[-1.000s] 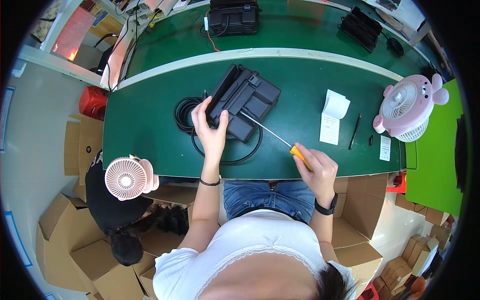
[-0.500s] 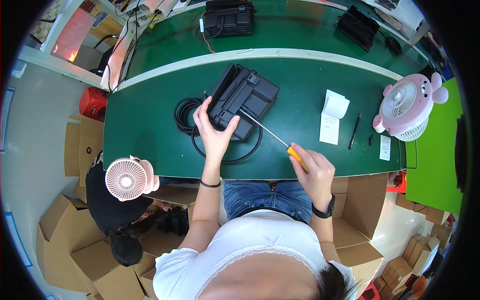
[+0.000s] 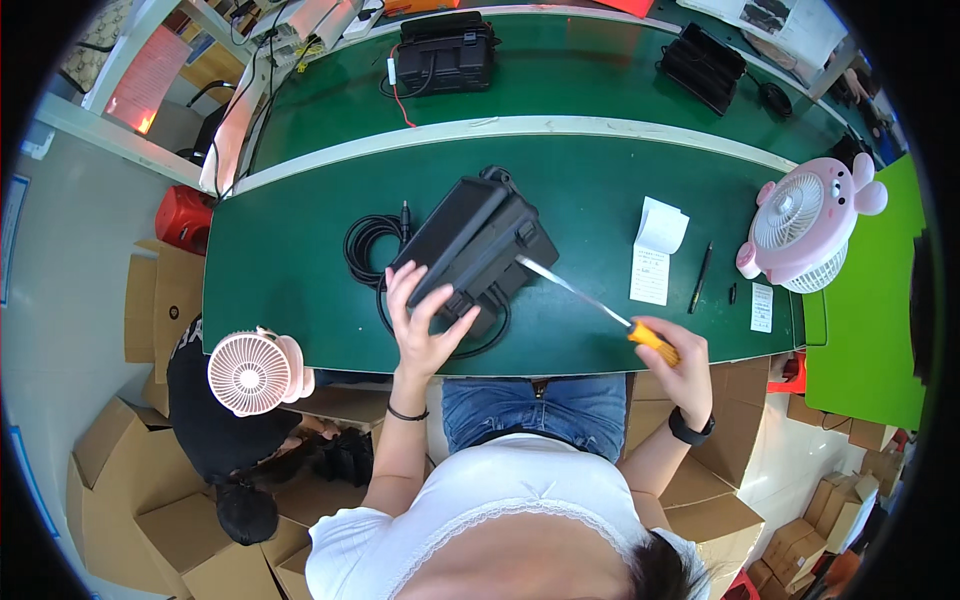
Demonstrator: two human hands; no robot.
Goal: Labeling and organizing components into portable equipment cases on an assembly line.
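A black plastic case point(image 3: 485, 240) rests at a slant on the green table, its lid side toward the left. My left hand point(image 3: 425, 325) grips its near left corner, fingers over the lid and thumb on the near side. In my right hand point(image 3: 682, 368) is a screwdriver point(image 3: 575, 290), held by its orange handle above the table's front edge. The long metal shaft points left and away from me, its tip at the case's right part; whether it touches cannot be made out. A coiled black cable point(image 3: 366, 248) lies left of the case, and another loop curves round its near side.
Right of the case lie a notepad point(image 3: 651, 270), a black pen point(image 3: 702, 277) and a paper slip point(image 3: 761, 308). A pink fan point(image 3: 800, 222) stands far right, another fan point(image 3: 250, 373) at the left edge. More black cases point(image 3: 445, 58) sit beyond the white ledge. A person point(image 3: 215, 400) bends among cardboard boxes.
The case has turned and tilted under my left hand, which now grips its near corner. My right hand has moved right with the screwdriver, its tip shifting from the latch area toward the case's right part.
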